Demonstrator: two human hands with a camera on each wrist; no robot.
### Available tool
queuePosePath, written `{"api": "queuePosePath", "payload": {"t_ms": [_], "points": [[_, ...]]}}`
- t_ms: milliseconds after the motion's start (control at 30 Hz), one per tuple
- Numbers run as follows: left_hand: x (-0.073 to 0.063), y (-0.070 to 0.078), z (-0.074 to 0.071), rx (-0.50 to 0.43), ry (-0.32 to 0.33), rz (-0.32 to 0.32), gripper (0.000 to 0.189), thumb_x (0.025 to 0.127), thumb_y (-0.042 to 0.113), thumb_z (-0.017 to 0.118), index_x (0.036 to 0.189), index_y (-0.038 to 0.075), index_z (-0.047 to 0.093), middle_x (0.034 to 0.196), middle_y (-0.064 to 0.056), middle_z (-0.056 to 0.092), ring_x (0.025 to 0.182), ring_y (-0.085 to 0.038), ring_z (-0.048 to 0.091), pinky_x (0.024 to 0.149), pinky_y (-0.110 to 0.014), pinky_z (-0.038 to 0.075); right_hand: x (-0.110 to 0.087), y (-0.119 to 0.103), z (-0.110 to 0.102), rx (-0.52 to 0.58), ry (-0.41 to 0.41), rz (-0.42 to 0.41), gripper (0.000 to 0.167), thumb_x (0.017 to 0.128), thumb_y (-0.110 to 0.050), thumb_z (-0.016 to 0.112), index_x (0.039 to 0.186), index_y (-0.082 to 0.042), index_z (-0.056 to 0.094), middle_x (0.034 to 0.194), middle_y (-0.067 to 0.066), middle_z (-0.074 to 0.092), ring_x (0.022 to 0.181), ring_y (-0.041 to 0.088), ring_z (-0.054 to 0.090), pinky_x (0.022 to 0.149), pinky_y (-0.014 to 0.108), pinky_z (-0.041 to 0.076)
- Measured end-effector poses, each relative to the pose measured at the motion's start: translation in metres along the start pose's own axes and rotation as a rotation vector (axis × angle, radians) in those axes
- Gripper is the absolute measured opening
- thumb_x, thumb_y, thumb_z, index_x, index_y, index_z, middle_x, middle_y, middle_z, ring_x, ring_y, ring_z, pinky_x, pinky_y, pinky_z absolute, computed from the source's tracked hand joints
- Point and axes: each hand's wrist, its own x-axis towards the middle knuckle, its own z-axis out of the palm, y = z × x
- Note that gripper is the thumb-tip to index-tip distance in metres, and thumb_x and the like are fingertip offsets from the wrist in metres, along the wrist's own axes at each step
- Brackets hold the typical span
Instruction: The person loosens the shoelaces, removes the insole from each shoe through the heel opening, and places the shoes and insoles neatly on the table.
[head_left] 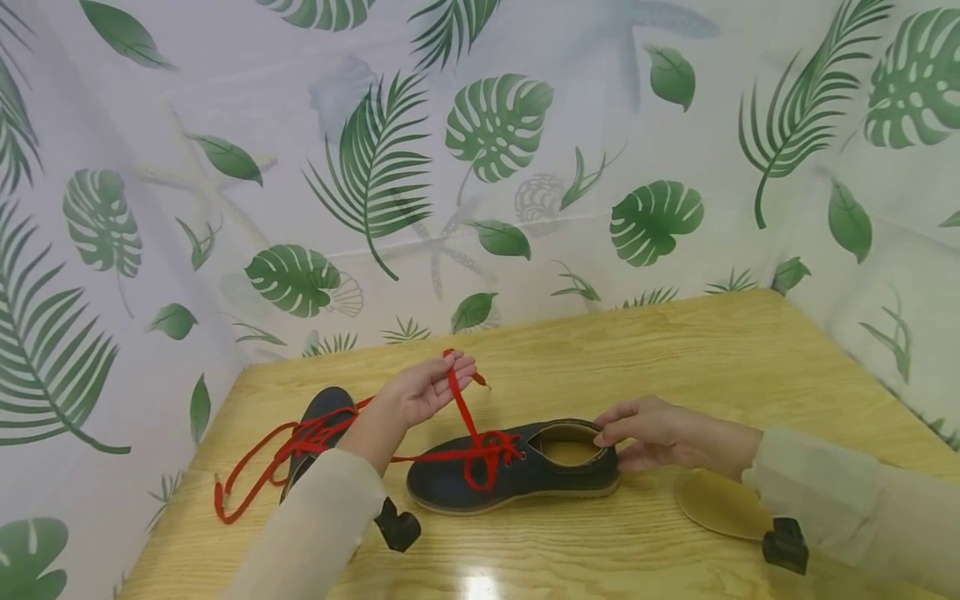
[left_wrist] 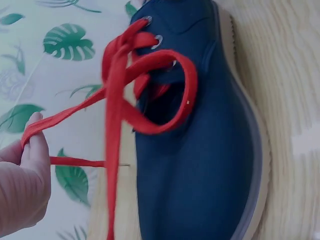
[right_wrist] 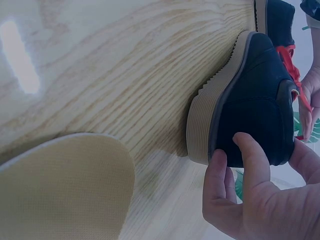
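Navy shoe (head_left: 543, 477), in the head view, stands on its sole on the wooden table (head_left: 750, 375) between the two hands, laced front nearer the left, heel in the right. The left hand (head_left: 423, 392) is raised over its front, pinching a red lace (head_left: 463, 408) between thumb and fingers; the other shoe (head_left: 330, 397) lies past its toe, an insole (head_left: 720, 504) behind its heel. Another red length runs past its toe and vanishes behind the left wrist, so it might snag there. In the left wrist view, the left hand is off the shoe's side, joined to it only by lace; a loose loop (left_wrist: 191, 95) droops beside the eyelets (left_wrist: 159, 42), and a hard tug could cinch it into a knot or let the lace slip from that light pinch. In the right wrist view, the right hand (right_wrist: 270, 200) touches the shoe, gripping its heel between fingers and thumb; should that hold loosen under a pull, the shoe would probably slide or tip.
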Motion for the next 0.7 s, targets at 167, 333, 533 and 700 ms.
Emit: {"api": "queuePosePath", "payload": {"t_ms": [167,333,533,700], "points": [[-0.010,0.015,-0.018,-0.107,0.042,0.020,0.029,0.100,0.012,0.046,0.128,0.007,0.050,0.084,-0.005,0.072,0.078,-0.013,0.071,0.082,-0.023,0.054,0.000,-0.001,0.002,-0.005,0.004,0.007,0.050,0.088,-0.006,0.063,0.133,0.010,0.044,0.107,0.009,0.063,0.094,0.028,0.067,0.076,0.037,0.057],[-0.019,0.031,-0.032,-0.203,0.073,0.046,0.017,0.100,0.014,0.044,0.103,0.008,0.060,0.080,-0.005,0.073,0.076,-0.014,0.071,0.080,-0.024,0.055,-0.001,-0.004,0.004,-0.001,0.029,0.026,0.052,0.087,-0.006,0.065,0.133,0.009,0.045,0.110,0.011,0.062,0.095,0.029,0.066,0.075,0.035,0.057],[-0.025,0.050,-0.042,-0.305,0.147,0.116,0.026,0.099,0.016,0.048,0.083,0.008,0.068,0.078,-0.005,0.073,0.075,-0.012,0.071,0.078,-0.023,0.055,-0.003,-0.007,0.001,-0.016,0.025,0.025,0.052,0.089,-0.007,0.062,0.134,0.009,0.043,0.114,0.014,0.061,0.097,0.031,0.066,0.076,0.036,0.057],[-0.035,0.069,-0.052,-0.427,0.158,0.168,0.015,0.096,0.015,0.052,0.092,0.008,0.064,0.078,-0.007,0.073,0.073,-0.014,0.071,0.078,-0.024,0.055,-0.004,-0.009,-0.002,-0.012,0.017,0.028,0.052,0.090,-0.007,0.061,0.135,0.010,0.041,0.117,0.016,0.058,0.100,0.033,0.065,0.077,0.038,0.057]]}}
